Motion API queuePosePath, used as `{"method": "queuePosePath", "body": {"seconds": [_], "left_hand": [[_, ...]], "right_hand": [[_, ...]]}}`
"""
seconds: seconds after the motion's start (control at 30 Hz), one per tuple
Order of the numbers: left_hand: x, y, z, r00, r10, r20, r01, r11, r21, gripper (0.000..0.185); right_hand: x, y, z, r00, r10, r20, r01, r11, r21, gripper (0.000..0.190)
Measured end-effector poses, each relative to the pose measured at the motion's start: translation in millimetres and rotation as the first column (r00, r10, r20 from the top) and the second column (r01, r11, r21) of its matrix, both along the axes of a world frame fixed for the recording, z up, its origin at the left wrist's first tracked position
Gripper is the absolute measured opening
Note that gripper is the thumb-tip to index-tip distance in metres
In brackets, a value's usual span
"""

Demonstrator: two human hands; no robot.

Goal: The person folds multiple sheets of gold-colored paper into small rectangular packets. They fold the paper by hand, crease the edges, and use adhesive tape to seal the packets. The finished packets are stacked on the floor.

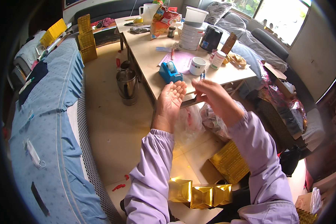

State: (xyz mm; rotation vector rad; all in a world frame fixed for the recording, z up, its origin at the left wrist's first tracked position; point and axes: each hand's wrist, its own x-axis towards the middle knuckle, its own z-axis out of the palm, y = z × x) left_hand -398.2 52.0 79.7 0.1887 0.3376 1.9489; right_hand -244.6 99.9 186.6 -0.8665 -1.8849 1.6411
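Note:
My left hand (171,103) is raised before the table's near edge, palm up, its fingers extended and slightly cupped, holding nothing. To its right is my right hand (217,98), back upward, with bent fingers spread toward the left palm. The hands are apart, and nothing shows in the right one, though its palm is hidden. Just beyond my left fingertips stands a blue tape dispenser (169,73) with a roll of clear tape. Down by my lap, a row of shiny gold foil boxes (202,196) lies between my forearms. A larger embossed gold block (231,161) sits to their right, partly behind my sleeve.
On the table (145,56) are a white cup (197,66), a white bottle (218,60), a pink paper (177,60) and a black canister (211,37). Plastic bags (189,120) hang or lie below. A metal kettle (126,84) stands left; a blue-covered sofa (49,120) runs alongside.

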Motion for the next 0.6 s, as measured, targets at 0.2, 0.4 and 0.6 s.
{"method": "queuePosePath", "body": {"seconds": [0.2, 0.4, 0.6], "left_hand": [[6, 8, 7, 0.998, 0.023, -0.056, -0.029, 0.994, -0.109, 0.039], [5, 16, 13, 0.997, 0.06, -0.038, -0.068, 0.963, -0.261, 0.037], [20, 27, 27, 0.984, 0.149, -0.094, -0.175, 0.885, -0.431, 0.029]], "right_hand": [[95, -56, -9, 0.995, 0.028, -0.1, -0.056, 0.955, -0.292, 0.022], [125, -91, -21, 0.994, -0.007, -0.107, -0.035, 0.925, -0.379, 0.02], [129, -93, -54, 0.997, -0.063, -0.051, 0.033, 0.89, -0.454, 0.024]]}}
